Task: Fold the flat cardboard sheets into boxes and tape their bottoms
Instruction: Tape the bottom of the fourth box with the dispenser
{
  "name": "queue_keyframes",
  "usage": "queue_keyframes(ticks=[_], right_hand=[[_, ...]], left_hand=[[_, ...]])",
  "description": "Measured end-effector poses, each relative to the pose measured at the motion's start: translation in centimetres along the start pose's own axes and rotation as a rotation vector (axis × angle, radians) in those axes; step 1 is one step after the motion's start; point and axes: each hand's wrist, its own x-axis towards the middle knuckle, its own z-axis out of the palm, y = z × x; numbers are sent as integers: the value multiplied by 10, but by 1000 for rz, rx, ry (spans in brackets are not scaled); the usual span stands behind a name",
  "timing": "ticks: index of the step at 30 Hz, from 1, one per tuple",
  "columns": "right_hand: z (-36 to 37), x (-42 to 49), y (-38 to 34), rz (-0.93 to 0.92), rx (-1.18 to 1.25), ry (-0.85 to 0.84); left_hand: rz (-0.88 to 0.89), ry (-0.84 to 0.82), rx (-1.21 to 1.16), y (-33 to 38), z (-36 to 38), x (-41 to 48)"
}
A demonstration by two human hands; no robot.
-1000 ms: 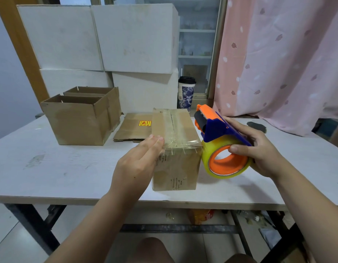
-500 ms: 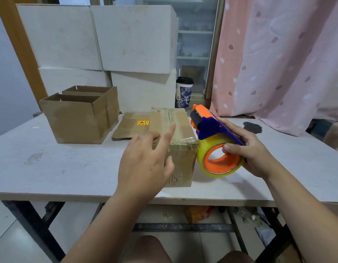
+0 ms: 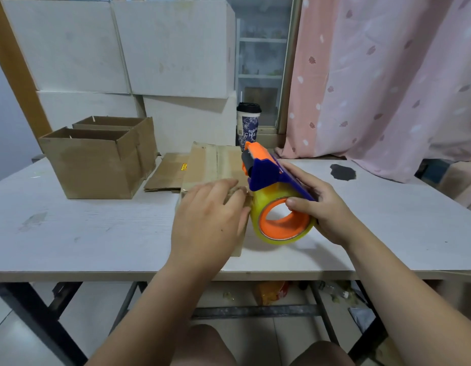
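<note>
The taped box [image 3: 215,165] stands on the counter [image 3: 97,233], directly under and ahead of our left hand [image 3: 208,220], whose fingers [image 3: 223,184] press nearly flat on its near top edge, grasping nothing. Its long axis, with the tape seam [image 3: 217,161], runs away from us. Our right hand [image 3: 324,207] grips the tape dispenser [image 3: 276,202] just beside the box's right near corner. A flat cardboard sheet [image 3: 168,173] and two open boxes [image 3: 97,165] lie to the left; white cartons [image 3: 176,48] and a pink curtain [image 3: 387,75] stand behind.

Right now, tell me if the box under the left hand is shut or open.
Shut: the box shows flaps lying flat, meeting along a centre seam, under the left hand.
</note>
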Motion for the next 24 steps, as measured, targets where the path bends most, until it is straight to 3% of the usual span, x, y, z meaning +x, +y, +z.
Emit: queue_keyframes(ticks=[5,12,24], right_hand=[[20,2,1,9,-163,-86],[34,11,-25,-121,-392,-102],[42,20,-35,-198,-477,-72]], left_hand=[[31,25,30,-18,-3,1],[3,51,-20,-34,-8,-4],[91,190,8,-58,3,-17]])
